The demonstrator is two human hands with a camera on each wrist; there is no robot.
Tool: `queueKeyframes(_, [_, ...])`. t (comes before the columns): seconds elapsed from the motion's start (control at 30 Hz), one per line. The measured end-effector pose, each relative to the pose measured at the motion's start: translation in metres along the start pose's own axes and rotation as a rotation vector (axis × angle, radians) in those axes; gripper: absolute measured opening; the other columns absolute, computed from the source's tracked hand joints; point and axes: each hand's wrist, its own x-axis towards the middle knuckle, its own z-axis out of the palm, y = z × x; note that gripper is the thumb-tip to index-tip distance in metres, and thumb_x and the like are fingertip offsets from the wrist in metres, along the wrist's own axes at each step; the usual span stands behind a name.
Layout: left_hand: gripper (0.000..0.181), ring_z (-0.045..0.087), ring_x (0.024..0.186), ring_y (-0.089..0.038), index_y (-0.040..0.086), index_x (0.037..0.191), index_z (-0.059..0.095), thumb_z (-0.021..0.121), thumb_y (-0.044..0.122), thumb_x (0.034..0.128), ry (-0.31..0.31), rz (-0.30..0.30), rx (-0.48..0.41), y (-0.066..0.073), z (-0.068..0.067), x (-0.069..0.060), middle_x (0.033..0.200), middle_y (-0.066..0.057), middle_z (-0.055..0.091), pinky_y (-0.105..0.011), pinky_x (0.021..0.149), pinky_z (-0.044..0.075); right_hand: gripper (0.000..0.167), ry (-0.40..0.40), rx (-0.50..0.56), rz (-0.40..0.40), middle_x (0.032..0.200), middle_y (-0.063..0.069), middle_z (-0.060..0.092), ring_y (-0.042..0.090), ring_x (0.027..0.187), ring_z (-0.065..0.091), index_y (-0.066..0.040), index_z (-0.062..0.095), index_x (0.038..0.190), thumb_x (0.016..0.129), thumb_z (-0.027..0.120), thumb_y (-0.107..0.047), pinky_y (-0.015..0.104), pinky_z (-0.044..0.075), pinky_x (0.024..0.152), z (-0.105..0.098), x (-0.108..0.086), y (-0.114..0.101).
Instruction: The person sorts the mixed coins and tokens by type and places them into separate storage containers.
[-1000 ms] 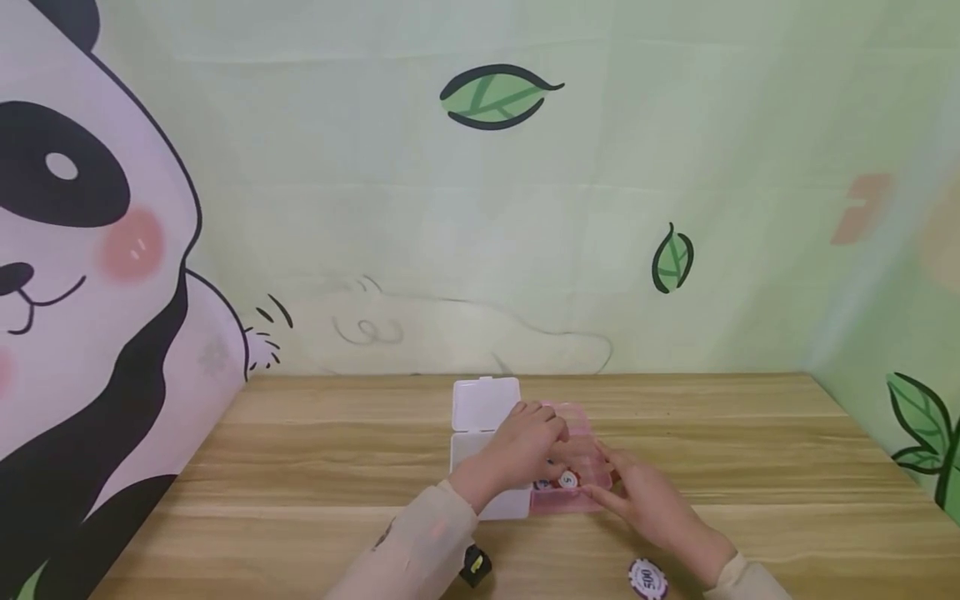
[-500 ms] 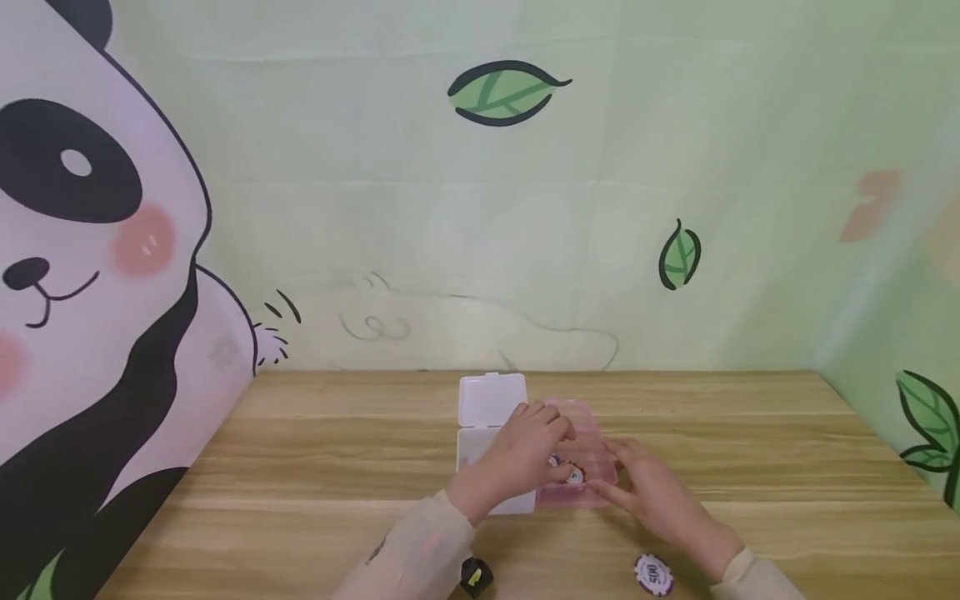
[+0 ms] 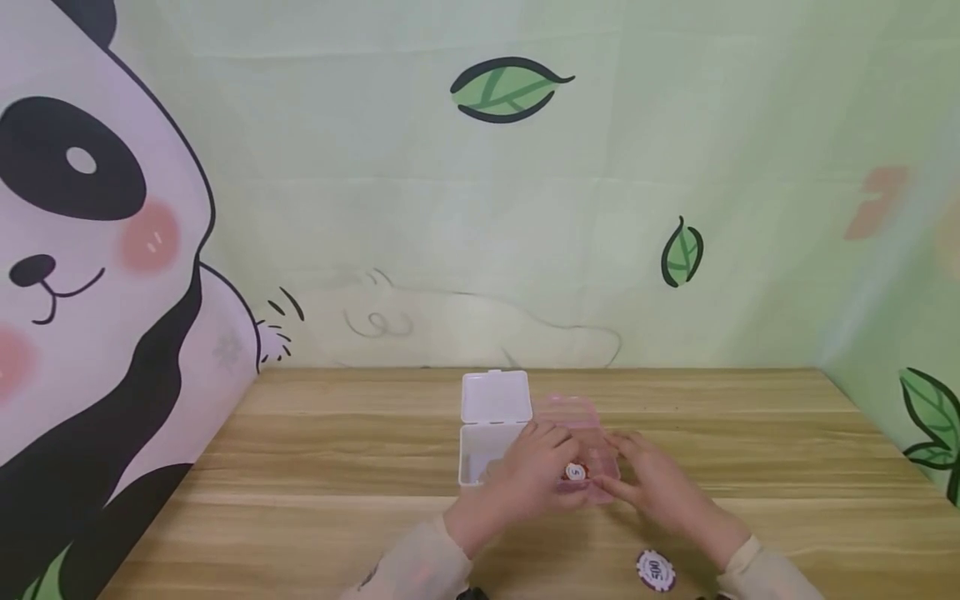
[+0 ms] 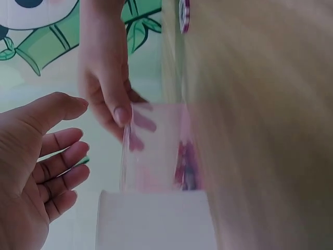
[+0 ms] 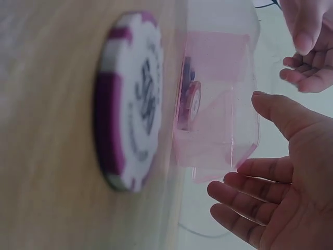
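A pink clear box (image 3: pixel 600 458) stands with its lid raised, holding a red-and-white poker chip (image 3: pixel 576 472) and a darker blue one (image 5: pixel 186 75). My right hand (image 3: pixel 667 483) holds its right end, thumb on the near side and fingers beyond. My left hand (image 3: pixel 528 471) hovers over the seam between this box and a white box (image 3: pixel 472 454) with its lid (image 3: pixel 495 397) raised. In the left wrist view its fingers (image 4: pixel 62 182) curl loosely around nothing. The left hand hides part of both boxes in the head view.
A purple-and-white poker chip (image 3: pixel 656 571) marked 500 lies on the wooden table (image 3: pixel 337 467), nearer me than the pink box. A small black object (image 3: pixel 472 594) is cut off at the bottom edge. Behind the table hangs a cloth printed with a panda (image 3: pixel 82 250).
My left hand has drawn slightly back toward me, uncovering more of the white box. My right hand stays at the pink box. The view has shifted, pushing the black object nearly out of frame.
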Motion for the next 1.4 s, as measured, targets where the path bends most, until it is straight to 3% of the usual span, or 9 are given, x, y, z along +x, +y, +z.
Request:
queueKeyframes(0.1, [0.032, 0.058, 0.104, -0.011, 0.021, 0.096, 0.064, 0.077, 0.044, 0.0765, 0.017, 0.043, -0.026, 0.007, 0.001, -0.003, 0.099, 0.01, 0.064, -0.026, 0.094, 0.044, 0.061, -0.008, -0.002, -0.011, 0.128, 0.023, 0.058, 0.041, 0.117, 0.057, 0.008, 0.052, 0.13, 0.087, 0.069, -0.033, 0.054, 0.047, 0.098, -0.001, 0.001, 0.0])
queueKeyframes(0.3, [0.033, 0.057, 0.11, -0.011, 0.022, 0.1, 0.065, 0.074, 0.044, 0.0785, -0.059, 0.095, -0.056, 0.024, 0.004, -0.005, 0.105, 0.01, 0.064, -0.027, 0.1, 0.042, 0.059, -0.022, -0.026, -0.029, 0.128, 0.026, 0.056, 0.043, 0.116, 0.057, 0.009, 0.052, 0.129, 0.084, 0.072, -0.024, 0.054, 0.047, 0.098, -0.007, 0.0, -0.001])
queueKeyframes(0.43, [0.029, 0.058, 0.105, -0.005, 0.025, 0.1, 0.066, 0.072, 0.045, 0.0806, -0.081, 0.123, -0.069, 0.036, 0.008, -0.006, 0.102, 0.014, 0.064, -0.024, 0.096, 0.041, 0.058, -0.027, -0.05, -0.032, 0.13, 0.027, 0.055, 0.044, 0.116, 0.057, 0.009, 0.053, 0.129, 0.082, 0.074, -0.017, 0.055, 0.047, 0.097, -0.008, 0.0, -0.001])
queueKeyframes(0.57, [0.032, 0.058, 0.1, -0.002, 0.025, 0.101, 0.066, 0.073, 0.047, 0.0793, -0.046, 0.144, -0.05, 0.044, 0.012, -0.008, 0.103, 0.015, 0.064, -0.017, 0.086, 0.038, 0.058, -0.036, -0.06, -0.025, 0.133, 0.028, 0.053, 0.045, 0.117, 0.055, 0.008, 0.052, 0.13, 0.082, 0.073, -0.017, 0.056, 0.045, 0.099, -0.007, 0.001, -0.001])
queueKeyframes(0.73, [0.032, 0.057, 0.107, -0.003, 0.024, 0.101, 0.065, 0.073, 0.046, 0.0795, -0.015, 0.107, -0.06, 0.053, 0.014, -0.008, 0.11, 0.014, 0.065, -0.016, 0.086, 0.038, 0.058, -0.051, -0.055, -0.009, 0.134, 0.029, 0.052, 0.046, 0.119, 0.054, 0.008, 0.05, 0.131, 0.084, 0.071, -0.018, 0.057, 0.045, 0.099, -0.007, 0.001, -0.001])
queueKeyframes(0.97, [0.03, 0.055, 0.108, -0.002, 0.025, 0.103, 0.065, 0.069, 0.047, 0.0833, -0.136, 0.058, -0.114, 0.065, 0.021, -0.009, 0.104, 0.015, 0.063, -0.024, 0.097, 0.041, 0.062, -0.06, -0.068, -0.008, 0.134, 0.025, 0.054, 0.043, 0.12, 0.054, 0.006, 0.051, 0.132, 0.087, 0.069, -0.031, 0.055, 0.046, 0.099, -0.008, 0.002, -0.001])
queueKeyframes(1.17, [0.032, 0.057, 0.104, -0.002, 0.025, 0.101, 0.067, 0.072, 0.049, 0.0801, -0.134, 0.066, -0.102, 0.071, 0.029, -0.007, 0.099, 0.015, 0.065, -0.028, 0.103, 0.042, 0.065, -0.095, -0.076, 0.013, 0.137, 0.025, 0.052, 0.044, 0.122, 0.052, 0.005, 0.05, 0.133, 0.087, 0.068, -0.036, 0.055, 0.045, 0.1, -0.01, 0.003, -0.002])
queueKeyframes(1.27, [0.032, 0.057, 0.102, 0.0, 0.026, 0.1, 0.068, 0.072, 0.051, 0.0788, -0.166, 0.066, -0.122, 0.074, 0.034, -0.006, 0.098, 0.016, 0.064, -0.033, 0.107, 0.04, 0.065, -0.105, -0.075, 0.022, 0.137, 0.025, 0.051, 0.044, 0.123, 0.052, 0.005, 0.05, 0.134, 0.087, 0.067, -0.037, 0.055, 0.044, 0.1, -0.01, 0.004, -0.003])
queueKeyframes(1.4, [0.034, 0.055, 0.1, 0.002, 0.028, 0.1, 0.068, 0.072, 0.052, 0.0777, -0.231, 0.021, -0.182, 0.075, 0.04, -0.005, 0.098, 0.016, 0.061, -0.028, 0.101, 0.042, 0.064, -0.103, -0.074, 0.013, 0.137, 0.025, 0.052, 0.043, 0.124, 0.051, 0.006, 0.051, 0.133, 0.087, 0.068, -0.036, 0.055, 0.044, 0.101, -0.01, 0.004, -0.003])
